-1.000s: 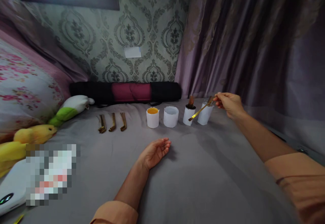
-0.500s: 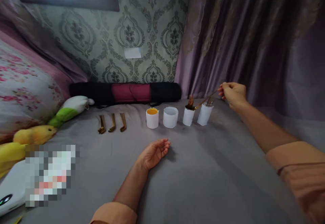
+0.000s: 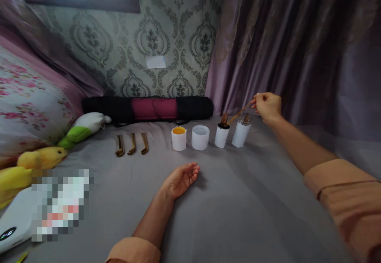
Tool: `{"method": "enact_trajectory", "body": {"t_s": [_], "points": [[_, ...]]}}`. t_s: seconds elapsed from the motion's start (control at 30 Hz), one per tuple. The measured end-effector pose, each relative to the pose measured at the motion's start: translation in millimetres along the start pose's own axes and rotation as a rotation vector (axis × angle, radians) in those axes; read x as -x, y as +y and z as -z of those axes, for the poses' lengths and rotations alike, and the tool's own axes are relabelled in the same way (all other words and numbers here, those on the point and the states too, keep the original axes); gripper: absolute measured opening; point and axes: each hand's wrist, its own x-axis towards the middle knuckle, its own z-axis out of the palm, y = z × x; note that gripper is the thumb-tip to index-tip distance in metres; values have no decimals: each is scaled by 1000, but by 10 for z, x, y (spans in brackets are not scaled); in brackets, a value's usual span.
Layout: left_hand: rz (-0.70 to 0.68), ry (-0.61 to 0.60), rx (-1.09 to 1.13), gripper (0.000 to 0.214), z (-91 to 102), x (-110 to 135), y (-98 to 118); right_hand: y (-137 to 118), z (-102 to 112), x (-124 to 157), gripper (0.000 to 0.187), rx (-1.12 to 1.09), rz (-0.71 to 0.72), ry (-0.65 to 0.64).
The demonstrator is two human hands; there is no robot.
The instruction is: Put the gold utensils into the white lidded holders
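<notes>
My right hand (image 3: 267, 106) pinches the top end of a thin gold stick (image 3: 239, 112) that slants down-left into the dark mouth of a white cup (image 3: 222, 134). A second white cup (image 3: 241, 132) with something brown in it stands just right of that one. Further left stand a wider white cup (image 3: 200, 137) and a cup filled with yellow (image 3: 179, 138). My left hand (image 3: 181, 179) rests palm up on the grey sheet (image 3: 226, 211), fingers loosely curled and holding nothing. Three bent gold pieces (image 3: 131, 144) lie in a row left of the cups.
A black and maroon roll (image 3: 148, 108) lies along the patterned wall. Plush toys (image 3: 53, 147) and a floral pillow (image 3: 26, 100) are at the left, a white device (image 3: 12, 225) at the lower left. A purple curtain (image 3: 297, 48) hangs at the right.
My right hand has lifted and drawn back, swinging the gold stick from in front of the two right cups until its tip sits in the dark-mouthed cup. The left hand has stayed put.
</notes>
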Motion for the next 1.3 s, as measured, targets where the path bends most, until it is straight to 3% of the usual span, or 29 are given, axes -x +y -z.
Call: {"method": "enact_trajectory", "body": {"t_s": [0.1,0.67,1.3], "points": [[7,10,4,11,-7,3,3,47,-51,-25,20,51,78,45],[2,5,5,12,1,1,3,78,-329,114,14,118,175,-181],[0,2,4,12,-3,-4,13,232,-492,255,19,259,118,-308]]}}
